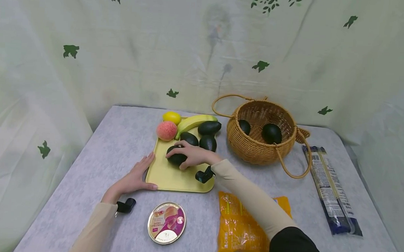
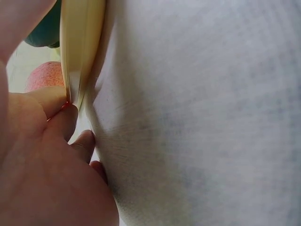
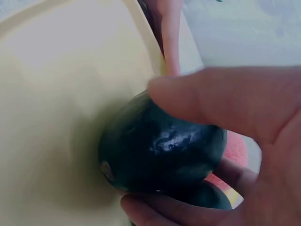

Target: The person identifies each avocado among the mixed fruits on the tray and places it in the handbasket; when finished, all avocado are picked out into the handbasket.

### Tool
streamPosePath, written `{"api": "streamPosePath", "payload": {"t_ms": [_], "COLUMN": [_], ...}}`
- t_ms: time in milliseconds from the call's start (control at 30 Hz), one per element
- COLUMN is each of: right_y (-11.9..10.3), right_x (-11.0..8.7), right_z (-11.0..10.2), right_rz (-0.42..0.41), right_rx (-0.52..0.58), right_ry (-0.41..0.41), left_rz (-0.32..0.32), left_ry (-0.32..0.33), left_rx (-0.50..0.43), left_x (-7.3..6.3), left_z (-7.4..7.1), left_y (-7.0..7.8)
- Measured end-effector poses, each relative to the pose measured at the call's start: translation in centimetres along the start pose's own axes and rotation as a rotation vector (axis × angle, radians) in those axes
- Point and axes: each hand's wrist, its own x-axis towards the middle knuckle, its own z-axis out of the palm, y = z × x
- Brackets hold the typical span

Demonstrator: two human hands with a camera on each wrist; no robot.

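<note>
My right hand (image 1: 194, 155) grips a dark green avocado (image 3: 160, 146) over the pale yellow tray (image 1: 172, 179), with thumb and fingers on opposite sides of it in the right wrist view. My left hand (image 1: 133, 179) touches the tray's left edge with fingers extended, its thumb near the front left corner. Behind the gripped fruit, more avocados (image 1: 209, 128) lie at the back of the tray beside a yellow banana (image 1: 194, 121). A pink, rough-skinned round fruit (image 1: 166, 131) and a lemon (image 1: 172, 117) sit at its back left corner.
A wicker basket (image 1: 251, 152) with avocados (image 1: 271, 133) inside stands at the back right, its handles folded outward. To its right lies a long, dark blue-ended packet (image 1: 332, 192). A round tin (image 1: 166, 223) and an orange bag (image 1: 241, 233) lie in front, the bag under my right forearm.
</note>
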Motion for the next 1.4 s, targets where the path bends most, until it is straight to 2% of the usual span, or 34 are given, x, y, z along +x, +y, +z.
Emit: {"api": "streamPosePath", "payload": {"t_ms": [133, 333, 567, 733, 900, 1200, 1400], "right_y": [0.2, 0.9, 1.4, 1.5, 1.9, 3.2, 5.3], "right_x": [0.0, -0.4, -1.9, -4.3, -7.2, -12.8, -16.5], "right_z": [0.2, 0.3, -1.2, -2.8, -4.7, -8.5, -10.2], "right_rz": [-0.011, -0.052, -0.094, -0.123, -0.084, -0.025, 0.018], "right_rx": [0.052, 0.172, 0.340, 0.502, 0.596, 0.662, 0.695], "right_ry": [0.051, 0.083, 0.145, 0.192, 0.240, 0.365, 0.470], "left_rz": [0.002, 0.001, 0.007, 0.004, 0.005, 0.009, 0.012], "left_ry": [-0.001, -0.004, -0.004, -0.003, -0.004, -0.005, -0.006], "left_rx": [0.001, 0.000, 0.000, -0.007, -0.008, 0.000, 0.000], "left_x": [0.0, 0.1, 0.1, 0.1, 0.2, 0.1, 0.0], "left_z": [0.0, 0.0, 0.2, 0.2, 0.2, 0.1, 0.0], "left_y": [-0.1, -0.1, -0.2, -0.1, -0.1, -0.3, -0.2]}}
